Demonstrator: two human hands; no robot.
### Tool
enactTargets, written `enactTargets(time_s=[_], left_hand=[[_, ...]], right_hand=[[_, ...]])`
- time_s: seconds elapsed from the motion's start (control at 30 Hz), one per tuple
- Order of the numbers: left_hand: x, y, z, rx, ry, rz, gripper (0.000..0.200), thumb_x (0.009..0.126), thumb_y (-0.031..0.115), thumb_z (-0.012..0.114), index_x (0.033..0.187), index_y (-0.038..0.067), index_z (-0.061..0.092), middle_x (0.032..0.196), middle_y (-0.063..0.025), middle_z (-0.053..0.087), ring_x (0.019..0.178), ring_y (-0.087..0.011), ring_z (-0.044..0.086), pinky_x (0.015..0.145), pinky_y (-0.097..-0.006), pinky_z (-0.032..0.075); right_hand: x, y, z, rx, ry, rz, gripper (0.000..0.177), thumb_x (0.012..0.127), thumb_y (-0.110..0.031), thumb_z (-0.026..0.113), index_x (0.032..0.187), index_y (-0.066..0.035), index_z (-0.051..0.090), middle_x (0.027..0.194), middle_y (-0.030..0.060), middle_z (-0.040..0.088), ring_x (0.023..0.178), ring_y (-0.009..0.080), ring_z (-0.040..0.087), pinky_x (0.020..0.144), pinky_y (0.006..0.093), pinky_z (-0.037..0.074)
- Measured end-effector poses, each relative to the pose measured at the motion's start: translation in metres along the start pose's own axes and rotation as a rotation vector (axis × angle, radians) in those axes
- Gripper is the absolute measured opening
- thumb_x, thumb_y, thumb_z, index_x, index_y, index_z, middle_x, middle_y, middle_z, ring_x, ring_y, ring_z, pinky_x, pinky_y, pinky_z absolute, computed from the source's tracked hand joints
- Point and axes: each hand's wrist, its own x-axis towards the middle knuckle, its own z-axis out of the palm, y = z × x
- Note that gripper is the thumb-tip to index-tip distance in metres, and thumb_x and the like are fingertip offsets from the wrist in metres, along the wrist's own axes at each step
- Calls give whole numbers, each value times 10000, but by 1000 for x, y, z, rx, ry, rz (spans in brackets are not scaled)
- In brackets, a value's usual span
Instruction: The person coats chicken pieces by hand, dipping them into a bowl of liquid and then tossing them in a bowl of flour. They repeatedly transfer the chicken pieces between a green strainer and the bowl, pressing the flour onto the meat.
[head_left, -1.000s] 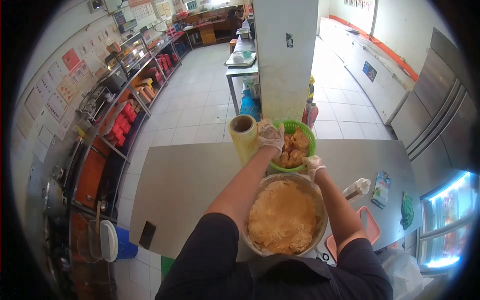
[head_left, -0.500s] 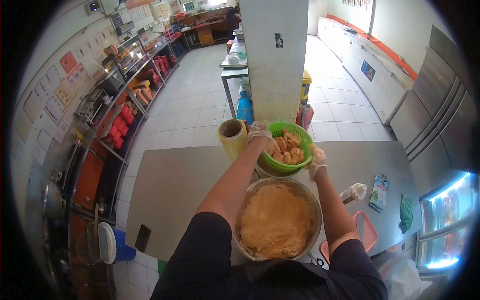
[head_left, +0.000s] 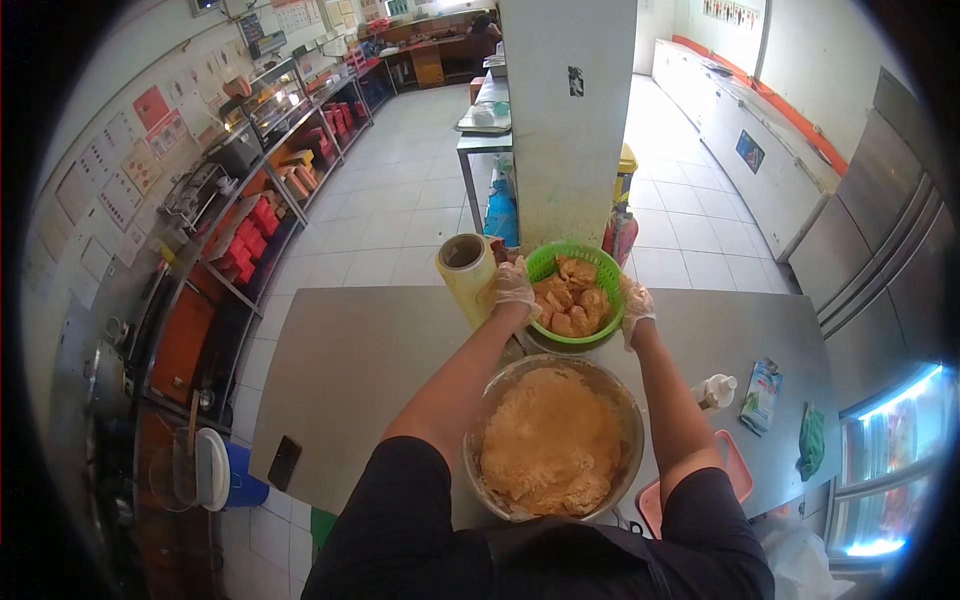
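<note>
Both gloved hands, left (head_left: 515, 291) and right (head_left: 637, 305), are curling partly open around opposite sides of the green basket (head_left: 606, 263), apparently steadying its meat pieces (head_left: 573, 300) beyond the flour bowl (head_left: 636, 432).

- Both arms reach forward, the left forearm (head_left: 455, 383) slanting inward, the right forearm (head_left: 677, 405) a little bent at the elbow.
- The left hand (head_left: 514, 292) and right hand (head_left: 638, 308) are level and apart, fingers curled, in thin clear gloves (head_left: 516, 300).
- Dark sleeves (head_left: 392, 500) end near the elbows.
</note>
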Motion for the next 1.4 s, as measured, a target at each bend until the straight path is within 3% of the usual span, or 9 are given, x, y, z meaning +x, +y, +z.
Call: enactTargets(time_s=[0.2, 0.33, 0.37, 0.5, 0.77, 0.9, 1.0, 1.13, 1.4], left_hand=[[-32, 1, -4, -219, 316, 97, 347, 1001, 244, 542, 1257, 13, 584, 1126, -222, 640, 1136, -357, 629, 918, -454, 525], [-27, 30, 13, -978, 120, -377, 395, 1013, 317, 527, 1187, -29, 603, 1070, -279, 666, 1023, -375, 675, 842, -479, 524], [-22, 36, 8, -986, 131, -424, 408, 1020, 333, 519, 1156, -39, 611, 1053, -291, 671, 996, -383, 682, 819, -488, 522], [-66, 53, -30, -878, 177, -483, 477, 1056, 390, 473, 1065, -57, 638, 1017, -295, 684, 972, -416, 679, 803, -512, 510], [-73, 15, 2, -671, 341, -132, 401, 1066, 357, 457, 1163, -10, 586, 1040, -246, 657, 988, -408, 645, 837, -478, 507], [-157, -37, -80, -974, -173, 57, 346, 1043, 313, 506, 1183, 5, 577, 1105, -177, 649, 1003, -320, 640, 848, -420, 526], [-205, -49, -103, -1596, -333, -293, 243, 1000, 298, 632, 1056, 66, 676, 1052, -48, 687, 941, -128, 619, 755, -297, 526], [-222, -77, -117, -605, -759, -3, 351, 1006, 305, 585, 1276, 87, 635, 1138, -96, 685, 989, -204, 658, 867, -363, 547], [-232, -87, -54, -922, -1292, -577, 304, 983, 225, 642, 1261, 115, 696, 1130, -66, 720, 983, -178, 677, 775, -424, 574]], right_hand=[[-16, -29, -11, -1364, 58, -890, 533, 915, -304, 662, 1376, -70, 532, 1281, 88, 592, 1170, 223, 548, 1016, 342, 440], [46, 0, -48, -966, -144, -754, 582, 899, -261, 646, 1423, -50, 503, 1333, 99, 580, 1246, 231, 528, 1072, 344, 417], [93, 8, -74, -1528, 46, -1226, 585, 920, -284, 622, 1437, -45, 492, 1300, 97, 600, 1214, 235, 558, 1040, 346, 440], [30, -35, -21, -458, -68, -436, 461, 1010, -400, 560, 1306, -49, 590, 1153, 81, 658, 1051, 219, 621, 931, 386, 501], [-7, -49, -28, -302, -54, -398, 461, 1022, -453, 558, 1215, -40, 625, 1086, 67, 668, 1013, 189, 634, 883, 366, 526], [-137, -47, -12, -777, 51, -459, 373, 1018, -386, 595, 1137, -37, 650, 910, 61, 686, 785, 167, 666, 661, 313, 545], [-222, -64, 10, -445, -115, 28, 317, 1008, -328, 626, 1102, -27, 657, 810, 48, 685, 627, 134, 653, 517, 267, 522], [-265, -61, 19, -181, -154, 452, 278, 1004, -269, 640, 1100, -8, 650, 841, 57, 695, 622, 126, 657, 515, 248, 533], [-247, -72, 24, -239, -152, 650, 240, 1022, -199, 569, 1157, -10, 629, 888, 87, 709, 631, 134, 669, 498, 264, 540]])
